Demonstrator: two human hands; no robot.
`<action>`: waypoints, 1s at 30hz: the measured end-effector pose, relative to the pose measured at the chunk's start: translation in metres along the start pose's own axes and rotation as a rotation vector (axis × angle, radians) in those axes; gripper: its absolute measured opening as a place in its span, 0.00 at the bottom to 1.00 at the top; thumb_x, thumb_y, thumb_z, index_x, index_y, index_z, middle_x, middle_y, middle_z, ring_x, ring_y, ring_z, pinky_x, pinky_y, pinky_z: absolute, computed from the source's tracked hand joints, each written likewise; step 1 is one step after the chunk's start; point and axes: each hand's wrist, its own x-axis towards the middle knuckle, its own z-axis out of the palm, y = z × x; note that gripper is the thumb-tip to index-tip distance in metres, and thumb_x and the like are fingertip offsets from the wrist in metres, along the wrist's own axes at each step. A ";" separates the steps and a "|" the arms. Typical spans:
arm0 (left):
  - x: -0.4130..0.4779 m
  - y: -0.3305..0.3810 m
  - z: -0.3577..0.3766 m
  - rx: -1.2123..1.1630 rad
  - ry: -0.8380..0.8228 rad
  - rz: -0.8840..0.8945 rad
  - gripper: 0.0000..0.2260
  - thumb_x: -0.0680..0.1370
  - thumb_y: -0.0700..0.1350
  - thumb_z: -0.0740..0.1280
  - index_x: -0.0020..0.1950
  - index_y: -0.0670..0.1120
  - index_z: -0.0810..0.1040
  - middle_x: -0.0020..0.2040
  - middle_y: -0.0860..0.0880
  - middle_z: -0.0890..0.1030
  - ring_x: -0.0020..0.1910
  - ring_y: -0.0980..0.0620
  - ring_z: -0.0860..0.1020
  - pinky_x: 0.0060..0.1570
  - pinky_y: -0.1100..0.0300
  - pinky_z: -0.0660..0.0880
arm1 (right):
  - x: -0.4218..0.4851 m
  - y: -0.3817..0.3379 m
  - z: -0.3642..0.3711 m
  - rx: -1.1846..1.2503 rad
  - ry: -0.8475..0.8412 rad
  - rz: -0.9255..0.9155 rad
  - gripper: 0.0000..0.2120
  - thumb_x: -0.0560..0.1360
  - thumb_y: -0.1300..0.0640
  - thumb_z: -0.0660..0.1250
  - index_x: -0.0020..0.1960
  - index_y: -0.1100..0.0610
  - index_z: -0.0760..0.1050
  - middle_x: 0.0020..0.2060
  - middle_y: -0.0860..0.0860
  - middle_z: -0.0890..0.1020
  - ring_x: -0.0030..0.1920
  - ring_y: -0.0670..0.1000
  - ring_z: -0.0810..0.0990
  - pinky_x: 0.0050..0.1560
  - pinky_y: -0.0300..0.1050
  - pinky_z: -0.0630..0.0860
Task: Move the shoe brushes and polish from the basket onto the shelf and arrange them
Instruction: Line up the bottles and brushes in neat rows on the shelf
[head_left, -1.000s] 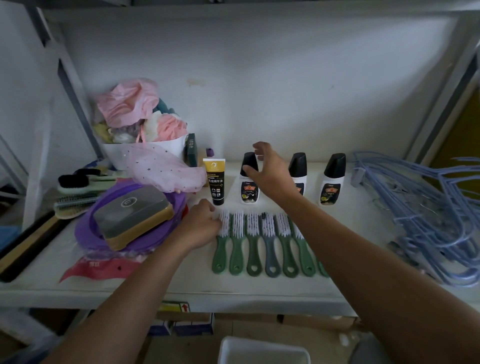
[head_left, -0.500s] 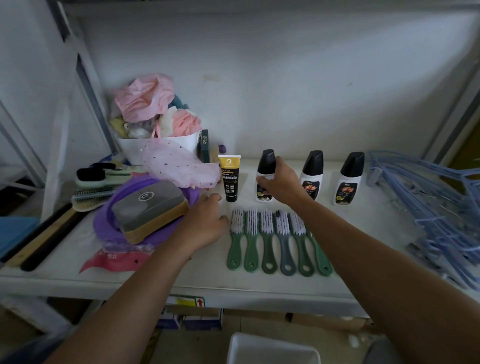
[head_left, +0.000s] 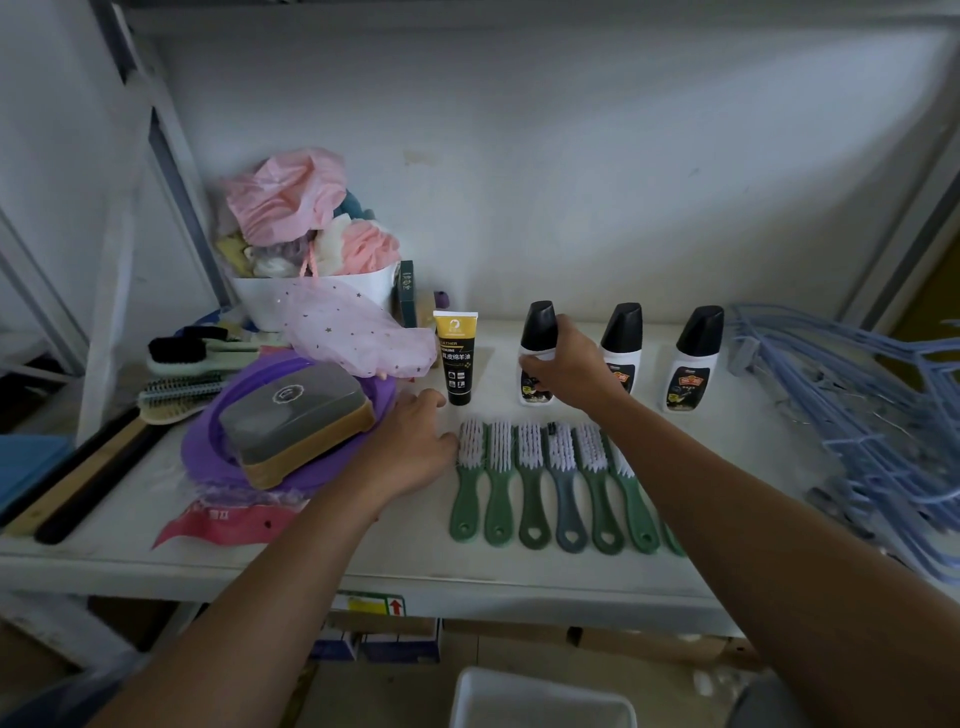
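Fingers of right hand (head_left: 569, 371) wrap leftmost polish bottle (head_left: 536, 358) upright.

Both your bare forearms reach forward from the near edge, angling inward toward the middle. Your left hand (head_left: 415, 447) lies palm down and low, fingers loosely curled and pointing right, knuckles up, with nothing held in it. Your right hand (head_left: 569, 371) is farther out and higher, wrist bent slightly down, thumb toward the left and fingers wrapped over the far side, its grip closed around a polish bottle (head_left: 536, 353).
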 end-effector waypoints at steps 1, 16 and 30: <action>0.000 0.000 0.000 0.001 -0.001 0.000 0.24 0.78 0.48 0.66 0.74 0.50 0.65 0.71 0.46 0.68 0.67 0.46 0.71 0.64 0.47 0.73 | 0.000 0.000 0.000 0.004 -0.003 0.000 0.16 0.73 0.52 0.71 0.55 0.50 0.67 0.38 0.41 0.74 0.36 0.40 0.74 0.28 0.35 0.65; 0.000 0.002 0.000 0.003 -0.016 -0.004 0.24 0.79 0.48 0.66 0.74 0.50 0.64 0.72 0.45 0.68 0.68 0.46 0.71 0.65 0.46 0.72 | -0.005 -0.003 -0.006 0.045 -0.030 0.010 0.22 0.71 0.49 0.74 0.60 0.52 0.69 0.47 0.49 0.80 0.41 0.45 0.78 0.34 0.39 0.71; -0.001 0.004 -0.002 -0.032 0.034 0.023 0.21 0.78 0.46 0.64 0.70 0.48 0.66 0.65 0.45 0.71 0.64 0.45 0.72 0.58 0.53 0.70 | -0.011 -0.076 -0.021 0.245 0.081 -0.329 0.22 0.74 0.57 0.70 0.66 0.48 0.70 0.61 0.41 0.77 0.62 0.41 0.75 0.55 0.48 0.79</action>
